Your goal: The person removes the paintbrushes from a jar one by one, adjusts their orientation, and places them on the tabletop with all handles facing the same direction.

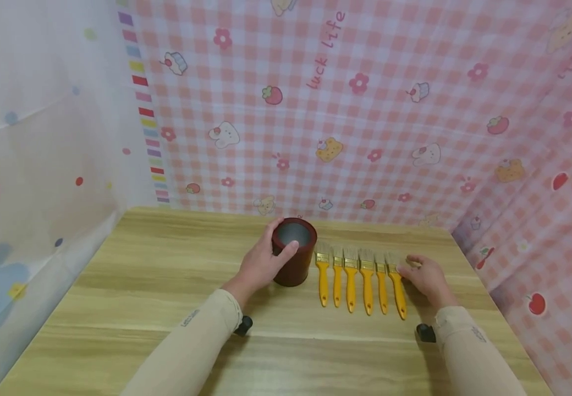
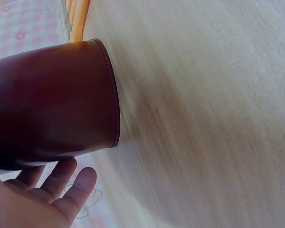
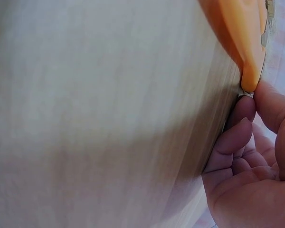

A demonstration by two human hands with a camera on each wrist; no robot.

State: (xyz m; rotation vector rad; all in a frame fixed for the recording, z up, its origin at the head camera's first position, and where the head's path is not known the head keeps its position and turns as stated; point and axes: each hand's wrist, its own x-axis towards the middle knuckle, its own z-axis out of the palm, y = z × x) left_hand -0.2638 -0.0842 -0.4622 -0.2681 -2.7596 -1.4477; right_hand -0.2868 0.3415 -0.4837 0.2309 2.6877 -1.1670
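Observation:
A dark red cylindrical cup (image 1: 292, 269) with a grey interior stands upright on the table. My left hand (image 1: 260, 264) holds it from the left, thumb over the rim and fingers along the far side; the left wrist view shows those fingers beside the cup's wall (image 2: 52, 99). To its right, several paintbrushes (image 1: 367, 291) with yellow handles lie in a row, bristles away from me. At the row's right end, my right hand (image 1: 428, 279) pinches the last paintbrush (image 1: 399, 297) near its metal band between thumb and index finger. Its orange-yellow handle (image 3: 244, 42) shows in the right wrist view.
The wood-grain table (image 1: 286, 357) runs back to a pink checked cloth (image 1: 315, 121) with printed cartoons. A white patterned cloth (image 1: 58, 137) hangs on the left, and more pink cloth on the right. A black device (image 1: 425, 333) sits under the right wrist.

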